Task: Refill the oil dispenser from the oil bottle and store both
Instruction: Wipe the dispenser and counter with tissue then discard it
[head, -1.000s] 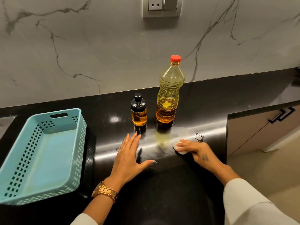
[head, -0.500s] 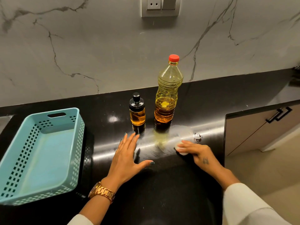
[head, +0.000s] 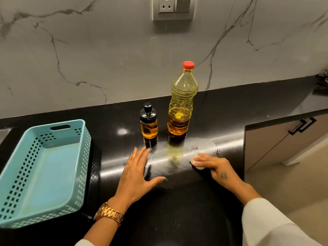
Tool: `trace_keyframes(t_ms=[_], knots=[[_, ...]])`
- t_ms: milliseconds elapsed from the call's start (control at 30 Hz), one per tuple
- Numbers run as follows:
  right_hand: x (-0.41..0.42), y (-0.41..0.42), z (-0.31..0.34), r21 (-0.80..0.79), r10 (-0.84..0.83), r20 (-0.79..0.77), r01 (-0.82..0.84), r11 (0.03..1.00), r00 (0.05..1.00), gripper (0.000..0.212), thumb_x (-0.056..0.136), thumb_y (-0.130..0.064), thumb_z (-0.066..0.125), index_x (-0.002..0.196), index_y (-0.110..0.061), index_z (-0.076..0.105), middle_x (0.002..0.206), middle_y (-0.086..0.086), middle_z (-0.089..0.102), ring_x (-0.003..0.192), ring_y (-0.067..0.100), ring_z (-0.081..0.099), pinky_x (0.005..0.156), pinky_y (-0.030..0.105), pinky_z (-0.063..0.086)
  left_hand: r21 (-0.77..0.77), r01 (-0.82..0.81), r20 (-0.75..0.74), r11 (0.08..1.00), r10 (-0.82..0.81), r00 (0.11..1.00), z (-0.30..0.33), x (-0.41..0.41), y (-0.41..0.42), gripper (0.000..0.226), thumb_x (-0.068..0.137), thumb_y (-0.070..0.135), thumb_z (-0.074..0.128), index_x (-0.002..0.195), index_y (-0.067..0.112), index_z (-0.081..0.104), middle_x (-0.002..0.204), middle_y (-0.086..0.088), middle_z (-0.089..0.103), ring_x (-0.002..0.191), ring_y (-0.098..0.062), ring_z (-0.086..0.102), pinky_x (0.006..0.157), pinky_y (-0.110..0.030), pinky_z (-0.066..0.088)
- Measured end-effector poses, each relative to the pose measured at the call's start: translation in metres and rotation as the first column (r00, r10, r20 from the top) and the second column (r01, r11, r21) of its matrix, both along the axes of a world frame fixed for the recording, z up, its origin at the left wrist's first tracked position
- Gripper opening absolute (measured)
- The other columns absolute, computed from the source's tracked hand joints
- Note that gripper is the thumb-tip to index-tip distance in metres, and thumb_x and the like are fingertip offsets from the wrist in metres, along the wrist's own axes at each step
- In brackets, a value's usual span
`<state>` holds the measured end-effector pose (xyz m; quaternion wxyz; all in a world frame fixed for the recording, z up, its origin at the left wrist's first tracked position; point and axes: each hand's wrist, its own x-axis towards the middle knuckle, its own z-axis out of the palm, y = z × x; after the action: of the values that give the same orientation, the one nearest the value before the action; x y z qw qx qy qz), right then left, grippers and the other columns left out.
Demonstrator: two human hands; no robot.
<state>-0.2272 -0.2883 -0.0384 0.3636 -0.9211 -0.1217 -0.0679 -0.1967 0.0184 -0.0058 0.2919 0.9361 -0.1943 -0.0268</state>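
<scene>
The oil dispenser point(head: 149, 121), a small glass jar with a black pump lid, stands upright on the black counter with amber oil inside. Right beside it stands the tall plastic oil bottle point(head: 182, 102), red cap on, about a third full. My left hand point(head: 137, 173) lies flat on the counter just in front of the dispenser, fingers spread, holding nothing. My right hand point(head: 215, 166) presses a small white wipe point(head: 197, 161) onto the counter in front and right of the bottle. A pale smear point(head: 179, 155) streaks the counter between my hands.
A light blue perforated basket point(head: 44, 167) sits at the left with nothing in it. The marble wall with a socket point(head: 173, 8) rises behind. The counter's edge drops at the right to a cabinet with a black handle point(head: 303, 125).
My right hand has shifted the wipe slightly across the counter, and the smear has spread a little wider. My left hand and both containers stay put.
</scene>
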Motion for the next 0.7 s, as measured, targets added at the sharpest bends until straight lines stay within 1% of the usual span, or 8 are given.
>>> trace_keyframes(t_ms=[100, 200, 267, 333, 400, 533, 633, 700], knots=[[-0.001, -0.026, 0.006, -0.001, -0.115, -0.013, 0.115, 0.993, 0.993, 0.067, 0.066, 0.03, 0.047, 0.108, -0.018, 0.069, 0.119, 0.0, 0.063, 0.124, 0.013, 0.051, 0.11, 0.023, 0.03, 0.005, -0.015, 0.005, 1.0, 0.015, 1.0, -0.002, 0.0, 0.004, 0.11, 0.059, 0.087, 0.039, 0.148, 0.032, 0.009, 0.151, 0.02, -0.001, 0.143, -0.007, -0.009, 0.115, -0.031, 0.007], [0.031, -0.029, 0.01, -0.023, -0.249, -0.037, 0.248, 0.968, 0.968, 0.058, 0.071, 0.028, 0.047, 0.107, -0.012, 0.069, 0.121, 0.009, 0.062, 0.124, 0.023, 0.05, 0.109, 0.014, 0.024, 0.01, -0.02, 0.009, 1.0, 0.02, 1.0, -0.002, -0.001, 0.005, 0.11, 0.058, 0.088, 0.039, 0.148, 0.032, 0.009, 0.151, 0.02, -0.001, 0.143, -0.007, -0.009, 0.114, -0.031, 0.006], [0.053, -0.015, 0.01, -0.008, -0.289, -0.066, 0.289, 0.957, 0.955, 0.051, 0.073, 0.026, 0.049, 0.106, -0.007, 0.069, 0.121, 0.018, 0.061, 0.123, 0.027, 0.051, 0.105, 0.011, 0.022, 0.008, -0.017, 0.013, 1.0, 0.017, 1.0, -0.002, -0.001, 0.005, 0.109, 0.059, 0.088, 0.04, 0.148, 0.032, 0.009, 0.151, 0.02, -0.001, 0.142, -0.007, -0.01, 0.113, -0.03, 0.006], [0.062, 0.005, 0.008, 0.005, -0.26, -0.064, 0.261, 0.965, 0.963, 0.046, 0.074, 0.024, 0.052, 0.106, -0.005, 0.069, 0.119, 0.017, 0.063, 0.122, 0.028, 0.052, 0.104, 0.01, 0.021, 0.01, -0.015, 0.012, 1.0, 0.014, 1.0, -0.001, -0.001, 0.005, 0.109, 0.059, 0.087, 0.04, 0.148, 0.033, 0.009, 0.151, 0.02, -0.001, 0.143, -0.006, -0.01, 0.113, -0.03, 0.006], [0.057, 0.019, 0.005, 0.014, -0.181, -0.053, 0.182, 0.983, 0.982, 0.046, 0.075, 0.021, 0.054, 0.107, -0.008, 0.069, 0.119, 0.011, 0.063, 0.122, 0.023, 0.051, 0.106, 0.01, 0.022, 0.008, -0.011, 0.008, 1.0, 0.011, 1.0, -0.002, -0.002, 0.004, 0.108, 0.059, 0.087, 0.041, 0.148, 0.033, 0.009, 0.151, 0.02, -0.001, 0.143, -0.006, -0.01, 0.114, -0.031, 0.007], [0.017, 0.009, 0.003, -0.005, -0.003, -0.032, 0.003, 1.0, 0.999, 0.061, 0.068, 0.027, 0.05, 0.106, -0.017, 0.07, 0.116, -0.008, 0.061, 0.123, 0.002, 0.047, 0.11, 0.013, 0.025, 0.001, -0.014, 0.013, 1.0, 0.014, 1.0, -0.002, -0.002, 0.003, 0.11, 0.058, 0.089, 0.038, 0.148, 0.033, 0.009, 0.151, 0.021, -0.001, 0.143, -0.006, -0.01, 0.114, -0.031, 0.008], [-0.002, -0.018, 0.007, -0.005, -0.027, -0.026, 0.027, 1.0, 0.999, 0.068, 0.063, 0.029, 0.049, 0.105, -0.02, 0.071, 0.114, -0.01, 0.063, 0.121, -0.007, 0.047, 0.107, 0.012, 0.029, 0.001, -0.021, 0.021, 1.0, 0.021, 1.0, -0.001, -0.001, 0.004, 0.112, 0.056, 0.092, 0.034, 0.148, 0.033, 0.009, 0.151, 0.021, -0.002, 0.142, -0.006, -0.011, 0.114, -0.029, 0.006], [0.003, -0.031, 0.012, -0.025, -0.11, -0.041, 0.11, 0.994, 0.993, 0.067, 0.065, 0.029, 0.048, 0.105, -0.02, 0.07, 0.115, -0.007, 0.063, 0.121, 0.004, 0.051, 0.107, 0.012, 0.029, -0.001, -0.021, 0.03, 1.0, 0.021, 0.999, 0.0, -0.001, 0.005, 0.112, 0.056, 0.091, 0.034, 0.148, 0.032, 0.009, 0.152, 0.02, -0.001, 0.143, -0.006, -0.01, 0.114, -0.029, 0.005]])
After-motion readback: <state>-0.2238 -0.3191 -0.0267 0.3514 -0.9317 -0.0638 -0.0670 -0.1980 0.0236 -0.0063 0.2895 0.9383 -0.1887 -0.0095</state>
